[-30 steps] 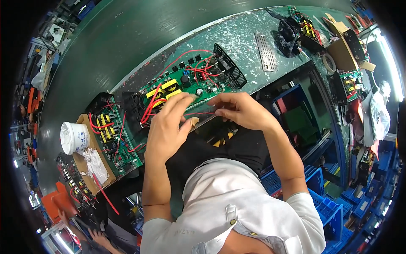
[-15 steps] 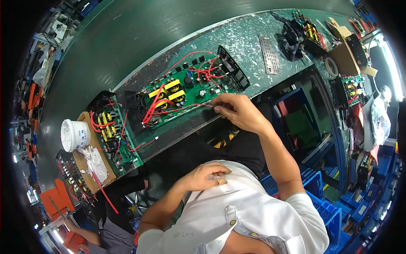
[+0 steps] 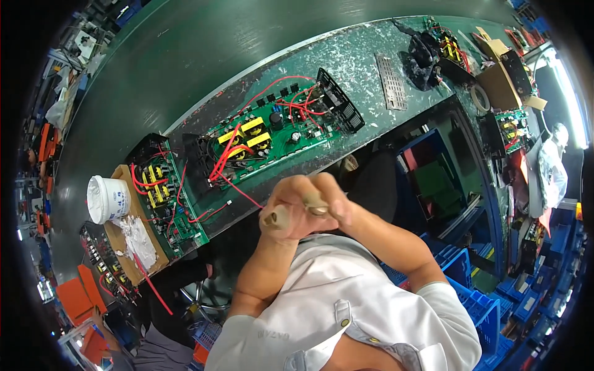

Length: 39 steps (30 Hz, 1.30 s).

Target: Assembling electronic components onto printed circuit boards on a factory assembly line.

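My left hand point(image 3: 283, 217) and my right hand point(image 3: 323, 196) are together in front of my shirt, fingers curled and overlapping, some smeared by motion. Beige coverings show on a few fingertips. A red wire point(image 3: 242, 193) runs from the circuit board point(image 3: 297, 147) to my left hand's fingers, where its end is hidden. What the right fingers pinch is out of sight. The board lies at the bench edge beyond my hands, with yellow-wrapped transformers point(image 3: 252, 128), several red wires and a black vented end panel point(image 3: 340, 102).
Left of the board sits a second circuit board point(image 3: 176, 216), beside a white tub point(image 3: 109, 199) on a cardboard box point(image 3: 158, 252). A perforated metal strip point(image 3: 391, 83) and black cloth point(image 3: 422, 60) lie right. Blue crates point(image 3: 476, 309) stand by my right side; another person's sleeve point(image 3: 164, 349) shows lower left.
My right hand has left the board's near edge and come back toward my body. The red wire now stretches off the board to my hands. My left hand has risen to meet the right.
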### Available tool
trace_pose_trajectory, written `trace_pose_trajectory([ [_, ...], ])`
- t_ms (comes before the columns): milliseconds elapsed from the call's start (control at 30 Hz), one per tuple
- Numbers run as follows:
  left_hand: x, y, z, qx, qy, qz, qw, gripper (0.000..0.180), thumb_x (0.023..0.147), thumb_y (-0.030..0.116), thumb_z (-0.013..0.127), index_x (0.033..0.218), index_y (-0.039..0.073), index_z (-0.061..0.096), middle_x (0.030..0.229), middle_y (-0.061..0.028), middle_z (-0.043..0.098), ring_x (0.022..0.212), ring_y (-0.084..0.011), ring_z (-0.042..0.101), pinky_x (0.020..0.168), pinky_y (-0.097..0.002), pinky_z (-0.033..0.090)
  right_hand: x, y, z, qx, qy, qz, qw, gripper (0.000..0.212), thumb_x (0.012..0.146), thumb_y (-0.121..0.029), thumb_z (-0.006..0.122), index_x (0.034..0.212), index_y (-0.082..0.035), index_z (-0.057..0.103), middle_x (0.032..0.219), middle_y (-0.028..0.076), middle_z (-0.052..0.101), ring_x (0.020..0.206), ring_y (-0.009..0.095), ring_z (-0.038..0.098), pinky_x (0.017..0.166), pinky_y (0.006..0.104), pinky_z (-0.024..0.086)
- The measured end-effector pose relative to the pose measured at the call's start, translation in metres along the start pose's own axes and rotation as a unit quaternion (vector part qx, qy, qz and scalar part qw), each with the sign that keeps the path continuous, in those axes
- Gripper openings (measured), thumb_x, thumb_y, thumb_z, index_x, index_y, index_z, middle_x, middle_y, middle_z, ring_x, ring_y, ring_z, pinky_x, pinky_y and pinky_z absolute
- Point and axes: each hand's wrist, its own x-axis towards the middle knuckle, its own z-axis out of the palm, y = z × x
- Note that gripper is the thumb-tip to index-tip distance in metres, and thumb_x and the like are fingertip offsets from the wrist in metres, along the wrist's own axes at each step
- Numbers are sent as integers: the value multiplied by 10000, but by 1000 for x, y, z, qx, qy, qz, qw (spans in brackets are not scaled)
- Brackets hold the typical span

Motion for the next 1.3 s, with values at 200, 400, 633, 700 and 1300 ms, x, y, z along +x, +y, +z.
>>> trace_pose_trajectory([
  [200,14,-10,-1,29,-27,7,999,522,911,436,659,1127,-38,618,1078,-237,578,992,-343,606,849,-461,519,8,44,40,-63,71,127,987,403,1030,-348,496,1105,11,662,976,85,669,906,139,627,867,273,512],
  [400,18,-15,2,1,-37,7,999,504,920,437,646,1121,-25,622,1071,-234,582,980,-342,612,843,-441,517,42,36,51,-123,145,240,952,396,1033,-341,494,1105,10,662,987,84,669,911,137,629,851,267,514],
  [633,26,-22,14,5,-71,-42,997,514,912,481,643,1100,2,627,1093,-195,593,959,-308,617,827,-414,493,41,-49,108,-182,222,378,880,387,1036,-332,491,1104,9,661,1000,83,670,917,135,631,832,261,517],
  [700,25,-27,5,10,-88,-74,993,521,912,531,627,1094,43,630,1116,-149,592,975,-297,605,817,-402,466,41,-75,116,-210,254,406,852,385,1036,-330,490,1103,8,661,1004,82,670,918,135,631,826,260,518],
  [1300,-16,41,15,564,104,-293,765,245,866,-50,656,1110,-45,628,1076,-97,666,1049,-177,615,944,-322,490,119,-109,102,-524,220,431,701,151,984,-113,587,991,29,638,886,-2,646,813,40,570,708,215,477],
])
